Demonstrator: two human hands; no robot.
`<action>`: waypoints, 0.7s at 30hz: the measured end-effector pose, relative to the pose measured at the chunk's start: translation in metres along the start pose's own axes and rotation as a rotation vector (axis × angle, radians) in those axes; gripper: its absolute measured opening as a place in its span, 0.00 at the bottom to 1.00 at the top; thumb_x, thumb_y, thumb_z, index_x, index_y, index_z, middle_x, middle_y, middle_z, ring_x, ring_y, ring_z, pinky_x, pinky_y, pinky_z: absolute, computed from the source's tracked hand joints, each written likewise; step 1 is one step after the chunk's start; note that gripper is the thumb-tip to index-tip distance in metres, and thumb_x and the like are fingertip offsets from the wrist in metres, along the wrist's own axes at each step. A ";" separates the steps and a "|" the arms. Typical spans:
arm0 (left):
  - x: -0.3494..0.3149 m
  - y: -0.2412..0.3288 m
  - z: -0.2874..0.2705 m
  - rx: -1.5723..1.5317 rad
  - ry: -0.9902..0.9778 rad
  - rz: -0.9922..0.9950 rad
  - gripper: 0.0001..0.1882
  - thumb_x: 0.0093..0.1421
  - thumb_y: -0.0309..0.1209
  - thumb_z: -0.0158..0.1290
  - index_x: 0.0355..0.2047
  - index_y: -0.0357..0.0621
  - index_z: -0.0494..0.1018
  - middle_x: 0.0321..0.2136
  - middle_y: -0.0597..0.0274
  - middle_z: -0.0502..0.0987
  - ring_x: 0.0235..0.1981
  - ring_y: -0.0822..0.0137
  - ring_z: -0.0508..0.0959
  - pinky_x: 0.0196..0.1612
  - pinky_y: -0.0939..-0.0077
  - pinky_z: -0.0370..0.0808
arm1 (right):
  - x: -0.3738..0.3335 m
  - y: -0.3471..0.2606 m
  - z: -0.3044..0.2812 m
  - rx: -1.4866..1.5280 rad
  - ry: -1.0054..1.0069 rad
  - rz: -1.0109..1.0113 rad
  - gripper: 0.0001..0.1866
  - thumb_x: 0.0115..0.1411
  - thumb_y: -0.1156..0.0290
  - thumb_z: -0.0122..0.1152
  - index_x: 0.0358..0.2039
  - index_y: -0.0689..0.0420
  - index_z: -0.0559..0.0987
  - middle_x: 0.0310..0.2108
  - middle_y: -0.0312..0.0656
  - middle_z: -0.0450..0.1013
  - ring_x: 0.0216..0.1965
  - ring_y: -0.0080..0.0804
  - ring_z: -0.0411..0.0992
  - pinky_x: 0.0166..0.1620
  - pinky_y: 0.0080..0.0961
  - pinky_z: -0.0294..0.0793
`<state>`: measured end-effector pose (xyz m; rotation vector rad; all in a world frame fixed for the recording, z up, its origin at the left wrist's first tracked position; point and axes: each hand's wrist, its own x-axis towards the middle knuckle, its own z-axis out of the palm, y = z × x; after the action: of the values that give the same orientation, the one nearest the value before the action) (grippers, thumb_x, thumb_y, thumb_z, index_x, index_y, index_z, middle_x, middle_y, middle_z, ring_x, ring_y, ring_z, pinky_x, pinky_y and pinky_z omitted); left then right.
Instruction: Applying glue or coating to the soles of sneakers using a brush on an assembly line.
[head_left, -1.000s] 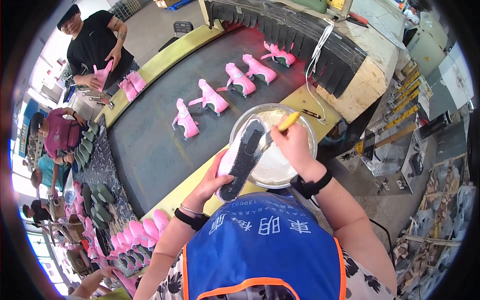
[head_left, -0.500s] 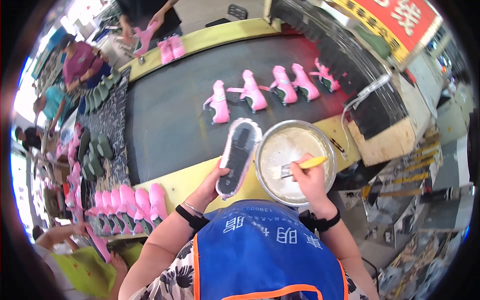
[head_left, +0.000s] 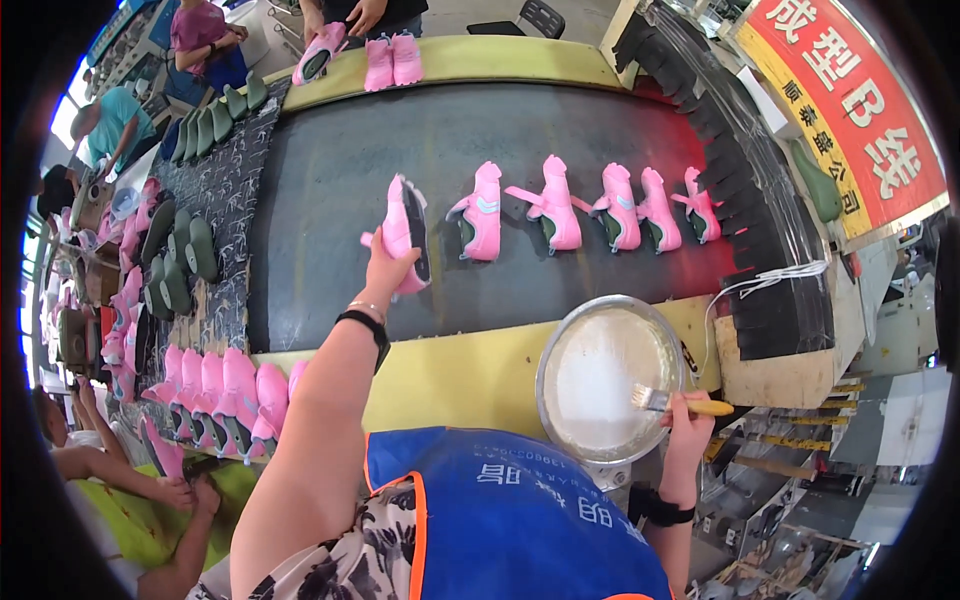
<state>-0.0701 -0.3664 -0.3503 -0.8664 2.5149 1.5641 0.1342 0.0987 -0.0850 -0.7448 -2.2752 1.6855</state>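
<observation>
My left hand (head_left: 390, 262), its arm stretched out over the dark conveyor belt (head_left: 320, 200), grips a pink shoe upper (head_left: 399, 220) near one end. The shoe's dark underside faces right; whether it touches the belt I cannot tell. Five more pink uppers with loose straps, among them the nearest one (head_left: 485, 212), stand in a row to its right. My right hand (head_left: 688, 425) is closed around the yellow handle of a paintbrush (head_left: 668, 402). Its bristles are over a round metal basin (head_left: 545, 375) of creamy white liquid, by the right rim.
A pale yellow ledge (head_left: 440, 385) runs along the belt's near side. Pink uppers (head_left: 240, 385) line up at the left, beyond them green shoe lasts (head_left: 200, 250). A co-worker's hands (head_left: 365, 12) handle another upper across the belt. A white cable (head_left: 770, 280) lies at the right.
My left hand has carried the shoe from beside the basin out over the belt and turned its sole sideways. My right hand has shifted right with the brush, toward the basin's rim.
</observation>
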 end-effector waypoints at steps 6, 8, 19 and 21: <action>0.050 -0.009 0.021 0.385 -0.294 -0.005 0.45 0.58 0.45 0.58 0.72 0.73 0.47 0.58 0.33 0.70 0.58 0.38 0.72 0.61 0.53 0.71 | -0.006 -0.003 0.013 -0.013 0.054 0.060 0.08 0.64 0.77 0.60 0.31 0.58 0.69 0.22 0.34 0.67 0.20 0.19 0.67 0.25 0.17 0.67; 0.034 -0.002 0.016 0.440 -0.206 0.081 0.39 0.61 0.44 0.53 0.71 0.75 0.50 0.62 0.32 0.64 0.61 0.36 0.69 0.63 0.52 0.68 | -0.004 0.000 0.018 -0.013 0.025 0.071 0.08 0.64 0.77 0.60 0.31 0.58 0.69 0.22 0.34 0.67 0.20 0.19 0.66 0.25 0.17 0.67; -0.228 -0.029 -0.138 1.229 0.086 -0.194 0.51 0.50 0.52 0.66 0.68 0.41 0.57 0.63 0.39 0.63 0.66 0.41 0.61 0.68 0.45 0.55 | 0.026 0.007 0.043 -0.086 -0.162 -0.054 0.07 0.67 0.71 0.57 0.33 0.57 0.71 0.24 0.33 0.66 0.23 0.18 0.65 0.29 0.17 0.66; -0.246 -0.052 -0.180 1.118 0.063 -0.438 0.47 0.49 0.51 0.67 0.61 0.36 0.63 0.56 0.43 0.71 0.61 0.44 0.69 0.64 0.50 0.65 | 0.026 0.006 0.049 -0.043 -0.189 -0.062 0.07 0.67 0.70 0.57 0.32 0.57 0.71 0.24 0.33 0.66 0.23 0.18 0.66 0.29 0.17 0.66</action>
<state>0.2052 -0.4298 -0.2241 -1.0878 2.3983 -0.0666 0.0913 0.0732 -0.1100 -0.5374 -2.4396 1.7508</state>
